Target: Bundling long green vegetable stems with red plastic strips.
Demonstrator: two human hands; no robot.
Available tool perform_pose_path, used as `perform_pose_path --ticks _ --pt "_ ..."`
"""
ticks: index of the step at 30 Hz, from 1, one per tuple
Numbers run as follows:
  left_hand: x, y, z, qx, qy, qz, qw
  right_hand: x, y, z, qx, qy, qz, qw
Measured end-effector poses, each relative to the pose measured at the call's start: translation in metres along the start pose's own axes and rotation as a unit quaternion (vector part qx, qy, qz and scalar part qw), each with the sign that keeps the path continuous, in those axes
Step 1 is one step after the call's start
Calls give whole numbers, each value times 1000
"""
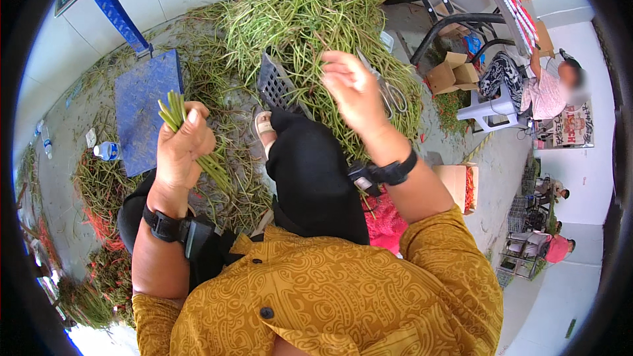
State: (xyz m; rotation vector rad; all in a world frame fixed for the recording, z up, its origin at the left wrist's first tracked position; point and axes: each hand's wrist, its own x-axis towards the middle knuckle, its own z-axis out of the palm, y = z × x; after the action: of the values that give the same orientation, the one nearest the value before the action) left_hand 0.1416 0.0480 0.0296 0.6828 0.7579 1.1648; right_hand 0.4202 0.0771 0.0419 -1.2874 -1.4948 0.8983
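My left hand [183, 148] is closed around a small bundle of green stems [173, 111], whose ends stick out above and below the fist. Raised to the right, my right hand [353, 92] has its fingers stretched out, slightly blurred, with nothing plainly held. Below and beyond it spreads a large heap of long green stems [297, 16]. A dark perforated plastic crate [275, 84] leans at the heap's near edge, between my hands. Large scissors [390, 95] lie on the stems just right of my right hand.
A blue platform scale [150, 112] stands at left, beside a bottle [107, 151] and more stems [102, 181]. Right of me are a carton with red items [455, 184], an open cardboard box [452, 74] and a person [544, 92] by a grey stool [488, 111]. Other people work farther off.
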Motion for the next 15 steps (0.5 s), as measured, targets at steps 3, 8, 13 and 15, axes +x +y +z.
perform_pose_path --ticks 3,8,13,15 --pt "-3 1 -7 -15 -4 9 1000 -15 47 -74 -282 87 31 955" --pt "-13 5 -7 -12 22 56 998 -24 90 -129 -598 38 18 801" --pt "-27 18 2 -9 41 80 996 -5 98 -125 -601 -18 120 790" --pt "-32 22 -1 -8 43 98 994 4 92 -120 -600 -50 209 771"
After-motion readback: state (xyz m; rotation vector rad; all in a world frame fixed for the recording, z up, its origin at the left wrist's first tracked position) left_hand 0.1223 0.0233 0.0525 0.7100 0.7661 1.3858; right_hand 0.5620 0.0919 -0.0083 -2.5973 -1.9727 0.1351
